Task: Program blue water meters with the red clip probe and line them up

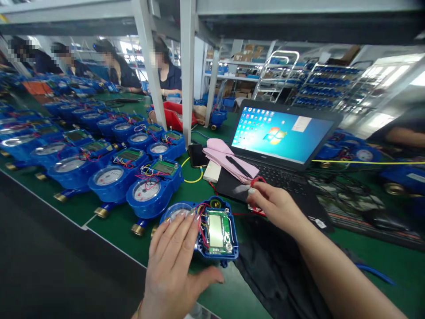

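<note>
My left hand [174, 261] lies with fingers stretched flat over the round dial of a blue water meter [233, 248], its thumb apart. Beside the fingers, the meter's open housing shows a green circuit board with a pale display [216, 230] and a bundle of thin coloured wires [201, 221]. My right hand [274, 204] is closed in a pinch on a red cord [257, 180] above the front left corner of the laptop [300, 190]. A blurred whitish piece sticks out to the left of its fingertips. What the curled fingers cover is hidden.
Rows of blue meters [109, 177] line the green bench on the left. A pink cloth [219, 155] with black pens, a phone [198, 156] and black fabric [275, 270] lie nearby. Metal posts [187, 71] rise ahead. Several people sit beyond; another person's arm is at right.
</note>
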Available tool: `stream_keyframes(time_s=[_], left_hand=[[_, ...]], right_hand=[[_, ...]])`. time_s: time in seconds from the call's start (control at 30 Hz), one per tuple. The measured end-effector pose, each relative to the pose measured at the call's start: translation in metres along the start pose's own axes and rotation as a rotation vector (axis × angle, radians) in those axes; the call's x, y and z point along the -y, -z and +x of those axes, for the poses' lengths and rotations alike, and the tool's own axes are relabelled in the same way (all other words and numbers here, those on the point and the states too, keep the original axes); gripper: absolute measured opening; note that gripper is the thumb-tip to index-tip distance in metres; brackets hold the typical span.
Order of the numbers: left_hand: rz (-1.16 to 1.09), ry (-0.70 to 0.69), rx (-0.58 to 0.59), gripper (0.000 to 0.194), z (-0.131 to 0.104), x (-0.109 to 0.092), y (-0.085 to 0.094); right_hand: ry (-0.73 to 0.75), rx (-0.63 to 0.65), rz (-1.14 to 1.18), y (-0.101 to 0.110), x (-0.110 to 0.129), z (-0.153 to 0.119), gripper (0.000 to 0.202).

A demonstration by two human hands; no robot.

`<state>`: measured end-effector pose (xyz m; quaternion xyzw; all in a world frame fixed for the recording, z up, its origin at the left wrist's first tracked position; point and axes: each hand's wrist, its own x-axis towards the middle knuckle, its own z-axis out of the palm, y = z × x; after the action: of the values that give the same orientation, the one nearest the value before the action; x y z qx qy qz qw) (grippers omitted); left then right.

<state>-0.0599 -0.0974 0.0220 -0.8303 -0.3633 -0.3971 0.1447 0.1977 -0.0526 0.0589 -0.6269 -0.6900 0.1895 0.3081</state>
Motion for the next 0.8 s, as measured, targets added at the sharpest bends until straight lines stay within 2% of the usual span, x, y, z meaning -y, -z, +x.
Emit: stream_keyframes(time_s=[0.07,0.1,0.17,0.23,0.27,0.33,0.4,0.47,0.53,0.63,0.7,0.73,0.8], left_hand=[[0.029,-0.018,0.023,0.068,0.0,0.002,0.0],[0.041,-0.019,0.037,0.064,-0.001,0.003,0.001],[0.062,-0.02,0.054,0.052,-0.001,0.005,0.002],[0.078,-0.027,0.063,0.042,-0.003,0.006,0.002],[0.08,-0.037,0.066,0.039,-0.003,0.007,0.001],[0.067,-0.053,0.051,0.038,-0.005,0.01,-0.001],[0.042,-0.074,0.023,0.039,-0.006,0.013,-0.003],[0.016,-0.106,0.01,0.043,-0.005,0.018,-0.004],[-0.018,-0.139,0.013,0.048,-0.005,0.023,-0.002],[-0.046,-0.201,0.038,0.054,-0.006,0.03,0.004],[-0.022,-0.28,0.048,0.058,-0.011,0.034,0.006],[-0.006,-0.325,0.022,0.059,-0.014,0.038,0.004],[0.008,-0.416,-0.069,0.062,-0.02,0.047,-0.01]], right_hand=[[-0.103,0.104,-0.366,0.008,-0.013,-0.004,0.032],[-0.134,0.11,-0.513,0.013,-0.016,-0.011,0.032],[-0.129,0.012,-0.665,0.019,-0.014,-0.04,0.035],[-0.042,-0.064,-0.639,0.02,-0.005,-0.079,0.033],[0.011,-0.052,-0.598,0.018,0.0,-0.099,0.031],[0.086,0.048,-0.523,0.006,0.006,-0.132,0.029],[0.076,0.103,-0.504,-0.009,0.004,-0.147,0.035],[0.031,0.089,-0.507,-0.022,-0.005,-0.139,0.045],[-0.008,0.061,-0.469,-0.029,-0.016,-0.118,0.051],[-0.049,0.003,-0.263,-0.027,-0.022,-0.087,0.049],[-0.043,-0.036,-0.116,-0.022,-0.013,-0.084,0.056],[-0.019,-0.031,-0.038,-0.021,-0.006,-0.088,0.07],[0.062,0.04,0.131,-0.025,0.01,-0.101,0.11]])
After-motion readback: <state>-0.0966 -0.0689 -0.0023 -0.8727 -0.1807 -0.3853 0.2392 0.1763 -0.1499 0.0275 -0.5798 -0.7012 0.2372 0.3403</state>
